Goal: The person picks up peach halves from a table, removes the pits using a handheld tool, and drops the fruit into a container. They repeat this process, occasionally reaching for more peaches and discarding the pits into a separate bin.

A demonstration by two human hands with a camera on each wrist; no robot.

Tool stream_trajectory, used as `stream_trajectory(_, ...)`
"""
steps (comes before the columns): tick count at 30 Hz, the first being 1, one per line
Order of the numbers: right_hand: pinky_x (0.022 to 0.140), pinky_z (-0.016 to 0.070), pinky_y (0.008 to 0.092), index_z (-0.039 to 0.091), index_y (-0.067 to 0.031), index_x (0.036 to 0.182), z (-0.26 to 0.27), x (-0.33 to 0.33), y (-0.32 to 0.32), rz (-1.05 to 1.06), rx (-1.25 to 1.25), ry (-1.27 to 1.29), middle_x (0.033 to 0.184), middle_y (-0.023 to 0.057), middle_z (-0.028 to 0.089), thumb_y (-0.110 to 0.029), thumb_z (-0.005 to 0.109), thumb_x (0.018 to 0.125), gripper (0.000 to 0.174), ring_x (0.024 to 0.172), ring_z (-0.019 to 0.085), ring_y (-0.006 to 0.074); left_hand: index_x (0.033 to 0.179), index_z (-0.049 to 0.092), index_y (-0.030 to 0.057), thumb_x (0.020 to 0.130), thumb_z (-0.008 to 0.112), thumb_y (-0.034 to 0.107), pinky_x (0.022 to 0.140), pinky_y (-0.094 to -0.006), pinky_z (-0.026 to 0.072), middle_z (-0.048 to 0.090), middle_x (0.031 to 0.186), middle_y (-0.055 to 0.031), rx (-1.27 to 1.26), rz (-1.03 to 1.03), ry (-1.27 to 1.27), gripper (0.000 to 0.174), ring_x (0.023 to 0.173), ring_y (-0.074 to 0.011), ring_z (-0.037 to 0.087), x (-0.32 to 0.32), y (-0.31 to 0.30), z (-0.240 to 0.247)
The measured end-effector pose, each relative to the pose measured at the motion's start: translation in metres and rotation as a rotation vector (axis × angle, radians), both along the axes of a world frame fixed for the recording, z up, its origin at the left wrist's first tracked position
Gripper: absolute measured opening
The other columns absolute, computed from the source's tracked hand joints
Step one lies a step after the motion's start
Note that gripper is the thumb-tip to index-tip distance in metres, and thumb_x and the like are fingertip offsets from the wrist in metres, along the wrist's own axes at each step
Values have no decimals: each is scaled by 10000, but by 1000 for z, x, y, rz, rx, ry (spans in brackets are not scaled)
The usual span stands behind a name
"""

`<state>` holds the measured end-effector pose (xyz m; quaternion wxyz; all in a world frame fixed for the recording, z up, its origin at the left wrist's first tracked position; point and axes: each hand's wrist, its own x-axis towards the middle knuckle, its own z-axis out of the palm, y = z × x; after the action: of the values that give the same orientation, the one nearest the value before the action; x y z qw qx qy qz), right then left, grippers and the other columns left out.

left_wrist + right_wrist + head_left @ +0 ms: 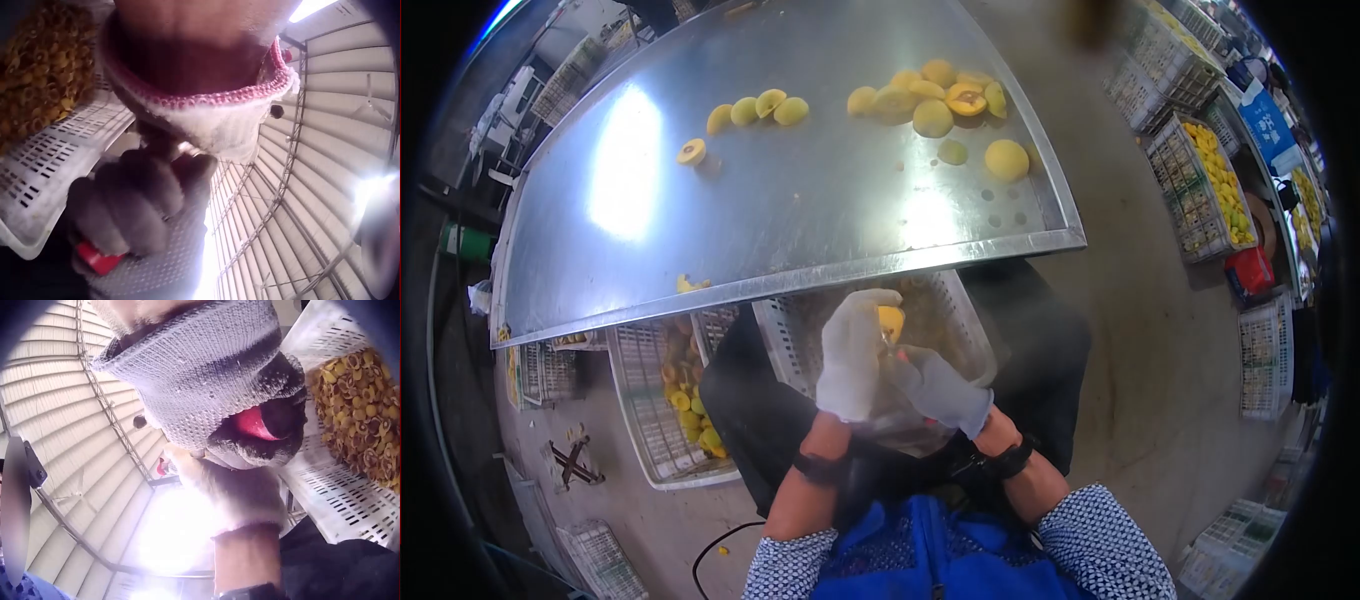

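Note:
Both hands wear pale knit gloves and meet over a white perforated crate point(975, 335) between the knees. My left hand point(850, 350) grips a yellow peach point(890, 322), which shows past the fingers. Close against it, my right hand point(940, 388) has its fingers curled round a red-handled tool point(253, 423); the working end is hidden at the fruit. In the left wrist view the tool's red handle end point(100, 257) sticks out below the right hand's fist. Small cut peach pieces point(359, 403) fill the crate.
A metal table point(800, 215) stands in front, its edge just beyond the hands. On it lie a peach pile point(932, 118), a row of peach halves point(744, 111) and a lone half point(691, 152). Another crate point(640, 420) with peaches sits at left; more crates point(1185, 190) line the right.

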<state>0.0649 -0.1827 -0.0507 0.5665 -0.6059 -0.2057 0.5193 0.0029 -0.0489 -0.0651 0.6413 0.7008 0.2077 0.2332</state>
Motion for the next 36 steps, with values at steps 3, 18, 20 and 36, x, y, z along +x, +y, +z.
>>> stream_trajectory(3,668,457,257,637,10,953,10,8,-5,207,-202,24,793,18,612,-525,476,1016,562,742,524,80,926,713,-3,970,478,221,762,-290,490,680,898,-62,127,-271,238,327,837,-147,629,3,14,30)
stream_trajectory(18,688,456,243,666,8,995,-33,-17,-13,111,155,144,806,2,612,-573,443,1014,623,752,511,74,881,712,-17,944,456,215,715,-295,506,684,804,-85,-224,-450,337,351,736,-171,644,1,20,16)
stream_trajectory(20,689,459,259,662,6,983,-31,-21,-12,49,191,135,802,7,611,-568,441,1016,616,746,508,83,886,706,-16,978,432,272,704,-291,505,680,787,-94,-227,-397,298,408,725,-166,642,3,16,13)
stream_trajectory(36,719,505,402,642,7,1040,-35,6,-8,206,78,-409,829,209,674,-386,610,960,403,753,651,299,978,640,67,977,324,699,500,-227,458,634,740,-81,-946,51,83,706,627,-126,585,5,-5,5)
